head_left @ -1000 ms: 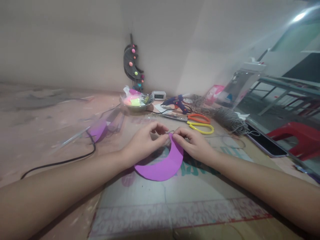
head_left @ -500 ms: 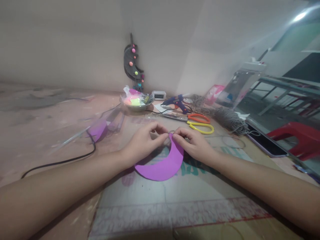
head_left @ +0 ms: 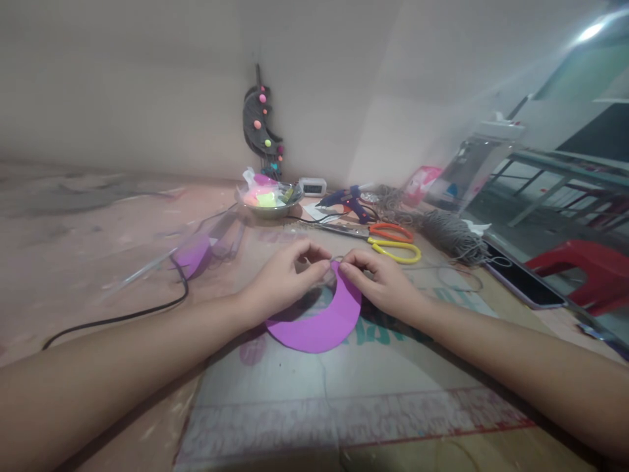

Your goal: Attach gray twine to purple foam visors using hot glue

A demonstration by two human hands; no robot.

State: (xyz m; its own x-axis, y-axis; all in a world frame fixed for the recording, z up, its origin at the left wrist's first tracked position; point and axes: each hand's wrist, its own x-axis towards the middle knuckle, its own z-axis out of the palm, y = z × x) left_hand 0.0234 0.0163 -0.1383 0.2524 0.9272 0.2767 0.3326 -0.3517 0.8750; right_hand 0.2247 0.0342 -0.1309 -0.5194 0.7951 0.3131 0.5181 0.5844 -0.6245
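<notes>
A purple foam crescent (head_left: 322,324) lies flat on a printed mat (head_left: 344,387) in front of me. My left hand (head_left: 282,278) is pinched at the crescent's upper tip, thumb and finger closed on a thin grey string that is hard to make out. My right hand (head_left: 381,278) pinches the same tip of the purple crescent from the right side. Both hands rest on the table, their fingertips almost touching.
Behind the hands lie orange and yellow scissors (head_left: 396,242), a blue glue gun (head_left: 346,200), a metal bowl of bright pompoms (head_left: 269,198), a grey yarn tangle (head_left: 449,236) and a phone (head_left: 523,278). A black cable (head_left: 147,308) curves at left. A dark decorated crescent (head_left: 260,128) hangs on the wall.
Almost nothing has moved. The fingertips have drawn slightly closer at the crescent's tip, and the crescent sits a touch higher in view.
</notes>
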